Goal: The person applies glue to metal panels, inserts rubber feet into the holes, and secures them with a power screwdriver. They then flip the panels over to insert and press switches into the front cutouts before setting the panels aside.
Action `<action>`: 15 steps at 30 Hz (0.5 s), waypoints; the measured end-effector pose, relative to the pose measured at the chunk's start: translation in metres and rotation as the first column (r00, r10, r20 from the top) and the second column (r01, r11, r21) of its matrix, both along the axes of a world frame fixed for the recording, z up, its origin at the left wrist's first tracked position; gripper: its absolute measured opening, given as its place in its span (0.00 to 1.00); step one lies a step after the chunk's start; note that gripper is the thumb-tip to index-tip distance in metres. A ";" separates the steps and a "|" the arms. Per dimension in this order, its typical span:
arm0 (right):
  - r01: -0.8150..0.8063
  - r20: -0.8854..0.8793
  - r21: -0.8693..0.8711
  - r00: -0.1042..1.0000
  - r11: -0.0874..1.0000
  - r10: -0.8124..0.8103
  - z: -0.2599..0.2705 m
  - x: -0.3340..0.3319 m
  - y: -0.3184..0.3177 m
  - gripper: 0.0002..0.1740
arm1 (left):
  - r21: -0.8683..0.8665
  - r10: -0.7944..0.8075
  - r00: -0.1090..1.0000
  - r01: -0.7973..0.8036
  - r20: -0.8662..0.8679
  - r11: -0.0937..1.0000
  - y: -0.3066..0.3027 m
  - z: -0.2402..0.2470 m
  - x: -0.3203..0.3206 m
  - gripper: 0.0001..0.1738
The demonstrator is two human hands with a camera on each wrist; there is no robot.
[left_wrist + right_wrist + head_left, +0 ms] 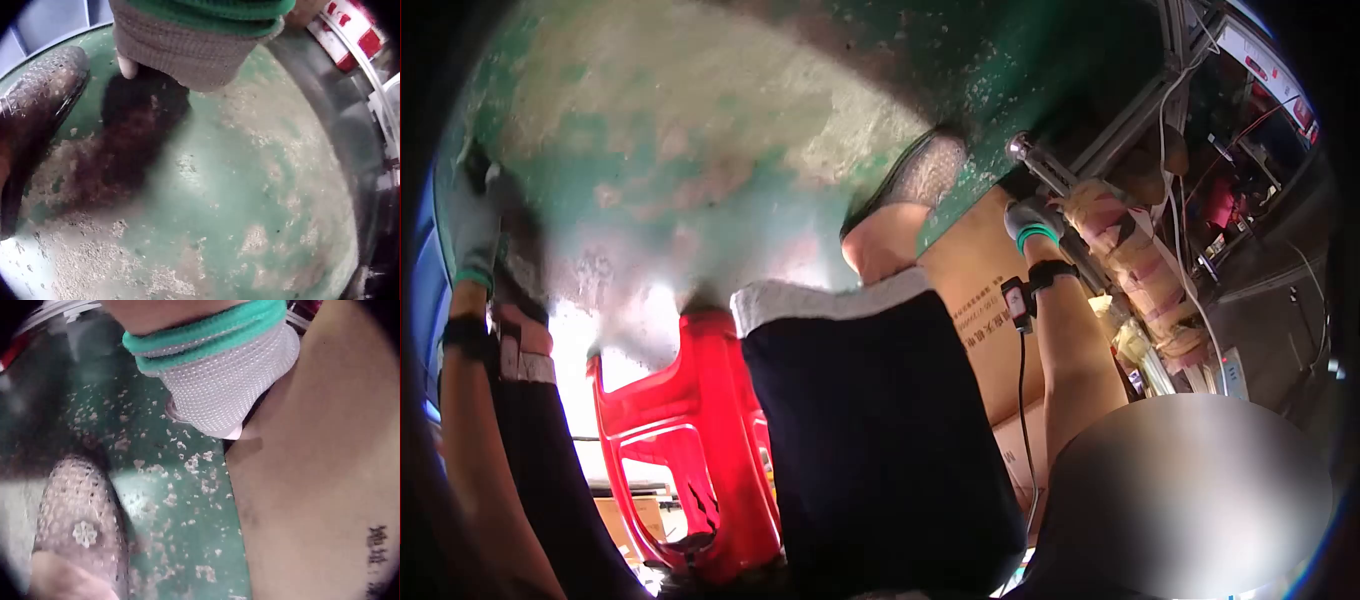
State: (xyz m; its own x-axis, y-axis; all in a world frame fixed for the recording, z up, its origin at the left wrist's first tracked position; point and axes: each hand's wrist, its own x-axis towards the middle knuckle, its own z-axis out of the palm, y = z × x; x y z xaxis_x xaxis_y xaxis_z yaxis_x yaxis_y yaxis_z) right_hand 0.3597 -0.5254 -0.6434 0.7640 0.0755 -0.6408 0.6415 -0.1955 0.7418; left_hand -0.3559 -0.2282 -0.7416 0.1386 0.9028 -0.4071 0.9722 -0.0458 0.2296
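Note:
My left hand [475, 225], in a grey glove with a green cuff, hangs beside my leg at the far left. In the left wrist view the glove [181, 50] is over the floor, one bare fingertip showing and nothing seen held. My right hand [1032, 218], gloved alike, is at the upper edge of a cardboard box [975, 300], beside a tape-wrapped pole [1125, 250]. The right wrist view has the glove [219, 387] at the corner of the box [312, 456], one fingertip by its edge; the other fingers are hidden, so their grip is unclear.
A red plastic stool [735, 430] stands between my dark-clothed legs. Patterned shoes, one of them on the right [930, 170], are on the worn green floor [650, 130]. Metal framing [1125, 125] and loose white cables lie at the right. A blurred round shape covers the lower right.

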 end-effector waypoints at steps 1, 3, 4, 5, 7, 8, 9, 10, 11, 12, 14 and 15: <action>0.021 -0.008 0.071 1.000 0.997 -0.020 -0.009 0.013 0.003 0.36 | 0.054 -0.040 0.974 0.029 0.224 0.998 -0.003 0.003 0.003 0.30; 0.047 0.001 0.086 0.999 0.995 -0.047 -0.006 0.029 -0.008 0.36 | -0.135 0.249 0.878 -0.212 0.408 0.968 -0.003 -0.020 -0.033 0.33; 0.064 0.000 0.102 0.998 0.993 -0.064 -0.006 0.041 -0.012 0.36 | -0.180 0.306 0.865 -0.254 0.397 0.950 -0.001 -0.023 -0.039 0.32; 0.083 -0.002 0.114 0.997 0.990 -0.083 -0.011 0.052 -0.015 0.36 | -0.227 0.361 0.851 -0.292 0.382 0.929 0.001 -0.025 -0.046 0.32; 0.118 -0.010 0.143 0.993 0.983 -0.118 -0.010 0.066 -0.028 0.35 | -0.214 0.353 0.912 -0.309 0.210 0.927 0.007 -0.051 -0.088 0.31; 0.135 -0.014 0.159 0.991 0.978 -0.134 -0.011 0.068 -0.034 0.35 | -0.199 0.347 0.937 -0.335 0.025 0.921 0.010 -0.065 -0.107 0.31; 0.152 -0.019 0.175 0.988 0.973 -0.151 -0.014 0.071 -0.038 0.35 | -0.193 0.338 0.940 -0.326 0.033 0.925 0.016 -0.080 -0.119 0.31; 0.168 -0.025 0.190 0.986 0.967 -0.166 -0.019 0.078 -0.039 0.35 | -0.195 0.340 0.938 -0.323 0.060 0.926 0.022 -0.102 -0.163 0.31; 0.184 -0.032 0.203 0.983 0.962 -0.181 -0.025 0.082 -0.040 0.35 | -0.198 0.342 0.936 -0.321 0.085 0.926 0.025 -0.116 -0.203 0.31; 0.197 -0.036 0.216 0.980 0.956 -0.193 -0.031 0.086 -0.041 0.35 | -0.203 0.346 0.931 -0.320 0.113 0.926 0.006 -0.090 -0.179 0.30; 0.219 -0.044 0.238 0.976 0.946 -0.214 -0.039 0.084 -0.040 0.34 | -0.216 0.357 0.919 -0.319 0.168 0.923 0.002 -0.100 -0.196 0.30; 0.231 -0.049 0.245 0.973 0.942 -0.225 -0.040 0.078 -0.042 0.34 | -0.226 0.363 0.912 -0.319 0.191 0.921 0.002 -0.108 -0.188 0.30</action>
